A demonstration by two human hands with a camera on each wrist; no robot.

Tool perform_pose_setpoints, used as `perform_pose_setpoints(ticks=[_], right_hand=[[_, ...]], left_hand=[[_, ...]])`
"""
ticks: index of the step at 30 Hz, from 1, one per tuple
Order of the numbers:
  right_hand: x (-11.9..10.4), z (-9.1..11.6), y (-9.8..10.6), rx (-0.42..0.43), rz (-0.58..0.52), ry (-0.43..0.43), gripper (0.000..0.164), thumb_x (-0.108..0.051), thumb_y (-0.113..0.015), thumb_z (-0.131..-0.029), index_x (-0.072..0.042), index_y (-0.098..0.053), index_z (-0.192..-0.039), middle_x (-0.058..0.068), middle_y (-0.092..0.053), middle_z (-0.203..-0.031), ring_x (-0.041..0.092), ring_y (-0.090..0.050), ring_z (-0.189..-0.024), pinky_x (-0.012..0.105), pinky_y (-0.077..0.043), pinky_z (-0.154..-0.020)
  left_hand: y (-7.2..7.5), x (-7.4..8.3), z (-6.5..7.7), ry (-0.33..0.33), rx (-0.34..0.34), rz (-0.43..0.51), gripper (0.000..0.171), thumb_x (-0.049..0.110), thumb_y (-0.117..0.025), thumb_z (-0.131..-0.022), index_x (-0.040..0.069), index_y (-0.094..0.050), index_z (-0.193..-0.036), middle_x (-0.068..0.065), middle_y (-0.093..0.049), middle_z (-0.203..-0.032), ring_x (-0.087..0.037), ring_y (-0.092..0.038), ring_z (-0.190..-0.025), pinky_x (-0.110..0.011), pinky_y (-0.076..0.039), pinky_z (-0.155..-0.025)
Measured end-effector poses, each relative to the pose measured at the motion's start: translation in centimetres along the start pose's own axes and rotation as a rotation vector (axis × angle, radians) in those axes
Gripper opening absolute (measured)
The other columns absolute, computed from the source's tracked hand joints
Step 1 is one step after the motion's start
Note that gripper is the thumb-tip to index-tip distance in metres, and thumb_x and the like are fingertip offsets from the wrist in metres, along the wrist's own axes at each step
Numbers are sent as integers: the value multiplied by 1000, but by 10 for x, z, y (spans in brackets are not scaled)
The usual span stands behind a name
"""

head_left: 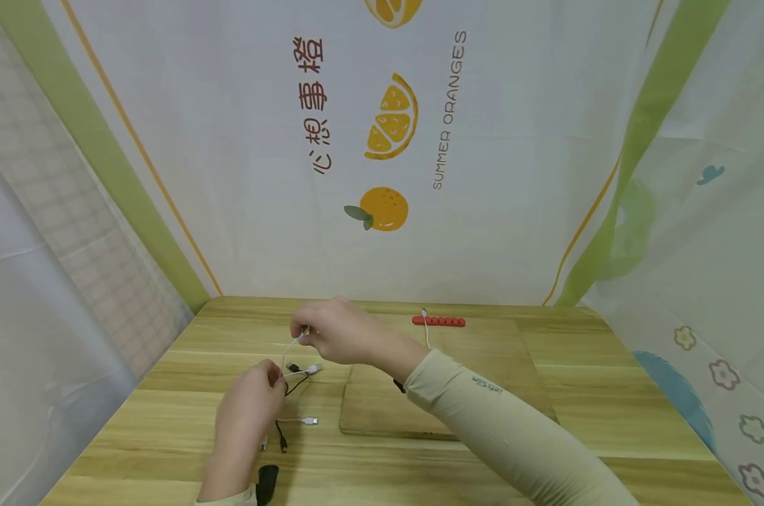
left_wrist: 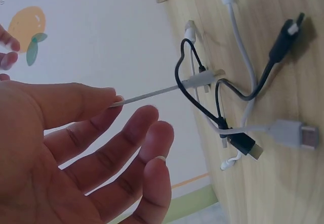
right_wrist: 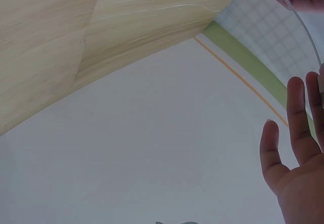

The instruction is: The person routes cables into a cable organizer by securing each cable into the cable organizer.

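My left hand (head_left: 249,400) pinches a thin white cable (left_wrist: 147,95) between thumb and index finger, the other fingers loosely bent. Higher and further right, my right hand (head_left: 337,330) holds the same cable by its plug end (head_left: 303,334), which the fingers partly cover. In the left wrist view, the cable's other grey-white plug (left_wrist: 200,79) hangs over several tangled short cables on the table. Among these are a black USB plug (left_wrist: 244,144), a black micro plug (left_wrist: 284,41) and a white plug (left_wrist: 293,133). The right wrist view catches only part of the right hand (right_wrist: 304,168).
A wooden board (head_left: 382,411) lies on the table (head_left: 166,414), partly under the right forearm. Along its far edge sits a red cable holder (head_left: 445,322) with a white cable (head_left: 427,332) in its left end. A printed curtain (head_left: 495,232) hangs behind.
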State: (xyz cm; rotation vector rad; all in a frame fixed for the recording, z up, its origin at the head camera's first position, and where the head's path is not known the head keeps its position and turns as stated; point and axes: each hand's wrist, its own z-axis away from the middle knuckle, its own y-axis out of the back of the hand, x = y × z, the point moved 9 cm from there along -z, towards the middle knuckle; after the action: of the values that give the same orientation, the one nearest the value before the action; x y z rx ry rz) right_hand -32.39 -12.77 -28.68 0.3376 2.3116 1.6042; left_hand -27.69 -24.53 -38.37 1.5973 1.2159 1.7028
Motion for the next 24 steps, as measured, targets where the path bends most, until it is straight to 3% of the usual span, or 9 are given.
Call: perform_pose_setpoints(ticks=[6, 15, 24], right_hand=[[1, 5, 1, 12, 7, 7, 9, -17, -75, -101, -19, -75, -109, -9, -76, -110, 7, -73, -96, 31, -56, -88], [-5, 9, 3, -11, -40, 93, 8, -10, -76, -98, -14, -76, -105, -5, -77, -106, 9, -71, -97, 22, -55, -89], [1, 11, 21, 5, -80, 81, 10, -13, -72, -102, -10, -76, -111, -1, -78, -111, 12, -75, -98, 22, -57, -86]], left_hand=[[-1, -1, 0, 3, 6, -9, 17, 17, -61, -101, 4, -71, -106, -10, -73, -91, -23, -62, -73, -39, -47, -58], [-3, -5, -1, -6, 16, 13, 10, 13, -61, -99, 3, -65, -102, -9, -67, -80, -22, -57, -65, -36, -41, -54], [-8, -2, -2, -21, -9, 20, 12, 11, -62, -101, 2, -67, -105, -11, -71, -90, -21, -58, -69, -34, -44, -56]])
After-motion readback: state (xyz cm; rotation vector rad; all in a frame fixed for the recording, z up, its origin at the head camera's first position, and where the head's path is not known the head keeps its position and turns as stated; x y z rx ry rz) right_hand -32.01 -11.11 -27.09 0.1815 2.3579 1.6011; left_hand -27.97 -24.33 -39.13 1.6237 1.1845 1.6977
